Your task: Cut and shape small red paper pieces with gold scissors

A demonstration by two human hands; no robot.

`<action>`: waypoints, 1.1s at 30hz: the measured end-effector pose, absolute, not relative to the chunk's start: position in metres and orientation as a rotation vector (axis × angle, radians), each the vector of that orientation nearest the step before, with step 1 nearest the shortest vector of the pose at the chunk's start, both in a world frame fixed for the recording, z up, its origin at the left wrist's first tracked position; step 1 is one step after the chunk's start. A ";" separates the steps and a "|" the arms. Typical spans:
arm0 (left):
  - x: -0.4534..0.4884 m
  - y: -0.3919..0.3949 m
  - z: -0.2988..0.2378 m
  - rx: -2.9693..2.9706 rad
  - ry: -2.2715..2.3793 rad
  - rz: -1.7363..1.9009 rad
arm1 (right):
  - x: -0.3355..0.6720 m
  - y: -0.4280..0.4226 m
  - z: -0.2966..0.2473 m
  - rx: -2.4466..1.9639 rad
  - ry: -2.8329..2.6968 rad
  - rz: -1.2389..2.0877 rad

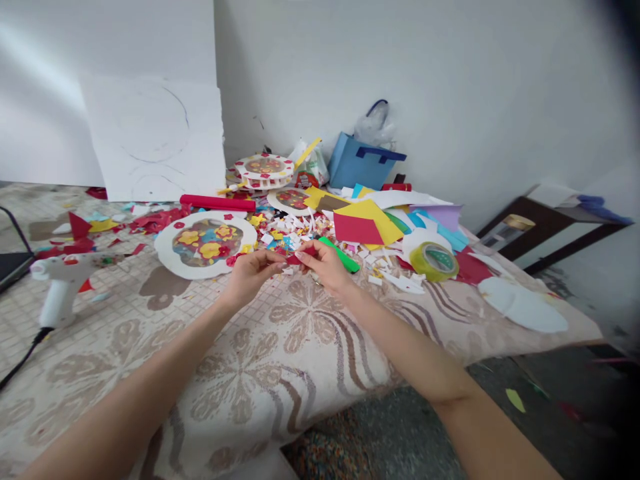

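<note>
A small red paper piece is pinched between my two hands, low over the near edge of the scrap heap. My left hand grips its left side with thumb and fingertips. On the other side, the closed fingers of my right hand cover much of it, so its shape is hard to make out. A green roll lies just behind my right hand. To the left of my hands rests a white scalloped disc with yellow and red paper flowers on its clear centre.
A white glue gun with a cord lies at the left. Paper scraps, coloured sheets and a tape roll spread across the patterned tablecloth. Behind stand a flower-trimmed drum shape and a blue bag.
</note>
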State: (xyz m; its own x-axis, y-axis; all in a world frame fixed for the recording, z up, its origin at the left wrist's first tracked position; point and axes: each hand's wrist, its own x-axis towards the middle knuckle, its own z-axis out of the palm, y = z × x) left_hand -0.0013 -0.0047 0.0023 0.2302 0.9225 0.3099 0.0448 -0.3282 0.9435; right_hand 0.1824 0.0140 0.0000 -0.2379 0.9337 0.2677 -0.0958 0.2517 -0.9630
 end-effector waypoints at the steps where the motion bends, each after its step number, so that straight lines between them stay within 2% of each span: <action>1: -0.002 -0.005 0.003 1.607 0.930 1.228 | 0.183 0.014 0.000 -0.830 -1.471 1.200; 11: 0.004 -0.006 0.002 1.397 0.882 1.264 | 0.181 0.007 0.007 -0.860 -1.604 1.093; 23: 0.005 -0.006 0.001 1.280 0.896 1.327 | 0.170 0.005 0.000 -0.811 -1.366 1.379; 33: 0.008 -0.009 -0.003 1.598 0.996 1.390 | 0.170 0.005 -0.002 -0.860 -1.271 1.398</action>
